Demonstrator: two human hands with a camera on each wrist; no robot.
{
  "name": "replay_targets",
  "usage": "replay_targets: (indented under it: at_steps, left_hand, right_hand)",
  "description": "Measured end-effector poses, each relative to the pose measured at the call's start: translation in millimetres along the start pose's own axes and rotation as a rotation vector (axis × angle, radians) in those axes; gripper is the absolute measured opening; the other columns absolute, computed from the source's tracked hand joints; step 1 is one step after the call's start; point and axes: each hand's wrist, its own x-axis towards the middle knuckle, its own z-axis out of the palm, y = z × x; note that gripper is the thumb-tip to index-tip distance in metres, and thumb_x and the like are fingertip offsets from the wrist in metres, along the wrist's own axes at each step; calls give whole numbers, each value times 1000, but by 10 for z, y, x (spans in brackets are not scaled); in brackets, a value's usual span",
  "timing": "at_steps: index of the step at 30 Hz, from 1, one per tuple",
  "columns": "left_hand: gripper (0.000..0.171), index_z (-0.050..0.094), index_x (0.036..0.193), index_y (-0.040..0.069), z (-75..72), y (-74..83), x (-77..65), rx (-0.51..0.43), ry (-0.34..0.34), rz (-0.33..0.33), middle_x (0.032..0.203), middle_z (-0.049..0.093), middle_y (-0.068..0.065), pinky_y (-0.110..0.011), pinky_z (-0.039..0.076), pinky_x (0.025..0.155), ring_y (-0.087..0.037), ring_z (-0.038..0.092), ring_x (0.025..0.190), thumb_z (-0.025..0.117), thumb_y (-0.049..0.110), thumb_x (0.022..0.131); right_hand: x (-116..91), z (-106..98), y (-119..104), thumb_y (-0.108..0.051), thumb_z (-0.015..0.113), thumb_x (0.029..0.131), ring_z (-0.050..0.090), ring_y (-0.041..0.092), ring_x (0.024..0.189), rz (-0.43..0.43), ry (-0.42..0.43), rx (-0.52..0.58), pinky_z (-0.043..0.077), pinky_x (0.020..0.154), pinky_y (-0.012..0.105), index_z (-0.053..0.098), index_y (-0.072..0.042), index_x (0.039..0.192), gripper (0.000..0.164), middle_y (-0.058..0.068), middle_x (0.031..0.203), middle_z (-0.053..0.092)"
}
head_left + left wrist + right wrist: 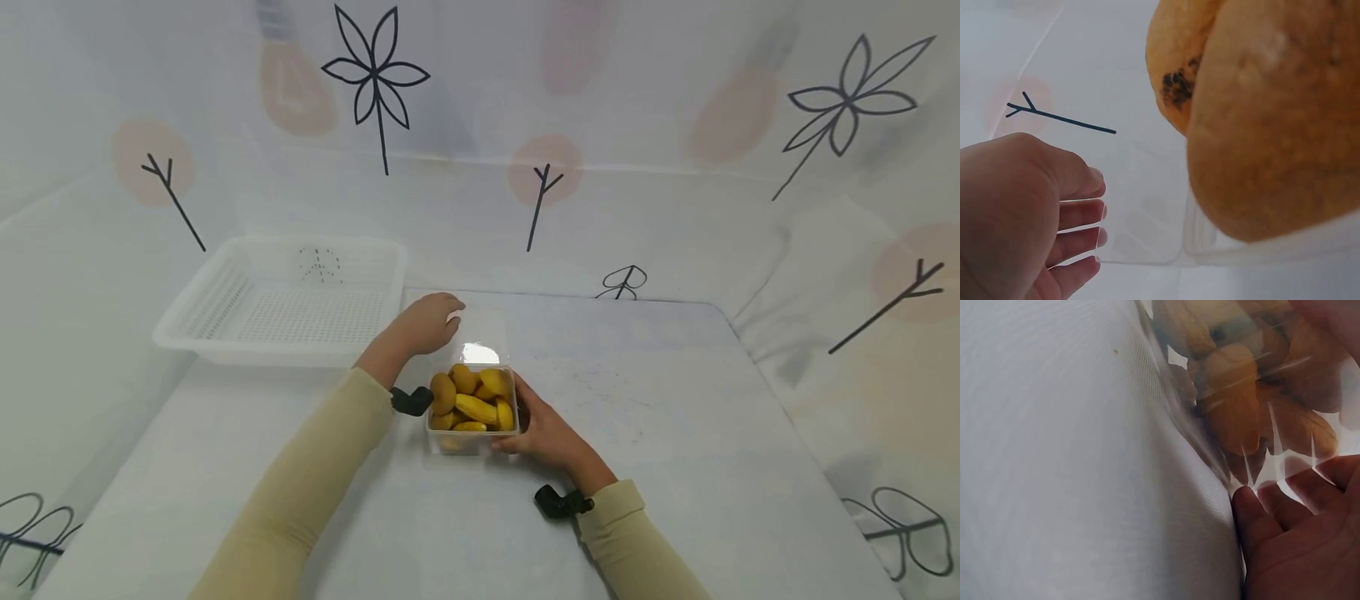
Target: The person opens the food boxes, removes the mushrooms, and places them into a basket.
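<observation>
A clear plastic box (453, 442) full of yellow-brown, rounded and oblong fruit-like pieces (476, 407) sits on the table. Its clear lid (480, 332) is swung back on the far side. With thumb at the front and fingers along the right wall, my right hand (546, 429) grips the box; the right wrist view shows the fingertips (1249, 499) against the clear wall. My left hand (431, 323) is just left of the lid, fingers extended, and in the left wrist view its fingertips (1099, 236) are right at the lid's edge. One large piece (1272, 137) there has a darker-marked neighbour (1172, 69).
A white perforated plastic basket (281, 354) stands at the back left of the white table (637, 400). Behind and beside the table hangs pale cloth (465, 208) printed with plant line drawings. Dark bands (411, 402) are worn at both wrists.
</observation>
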Motion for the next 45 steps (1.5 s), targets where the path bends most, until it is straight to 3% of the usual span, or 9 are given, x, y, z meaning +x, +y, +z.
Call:
replay_targets:
  at_steps: [7,14,22,32,45]
  left_hand:
    - [45,47,142,7,-27,31,-109,7,41,36,153,38,-13,-43,29,119,-28,35,143,46,26,101]
    - [46,49,142,10,-63,140,-234,43,109,76,155,38,-7,-41,28,119,-24,29,146,50,29,100]
    - [45,51,140,11,-62,290,-341,0,143,163,147,47,-9,-42,35,116,-26,42,138,53,27,99]
    - [46,51,140,13,-35,491,-435,-21,86,169,144,50,-9,-43,37,114,-26,46,135,55,30,98]
    - [43,56,135,14,75,617,-497,-21,11,168,140,55,-4,-40,42,111,-22,53,128,52,36,98]
  right_hand:
    - [7,5,14,-38,90,64,35,26,143,19,19,-26,25,119,52,9,-33,156,123,1,158,31]
    - [20,7,15,-39,90,63,36,26,142,34,19,-6,25,119,52,16,-31,154,118,-1,156,33]
    - [11,2,-10,-39,90,64,36,25,142,36,9,-17,26,119,51,15,-28,155,118,0,156,33]
    - [13,-12,3,-40,88,66,35,24,143,18,-6,-45,26,119,51,13,-29,155,117,0,157,31]
    - [-5,-36,21,-40,87,68,38,22,140,-19,-18,-39,27,118,51,14,-35,154,113,-3,154,35]
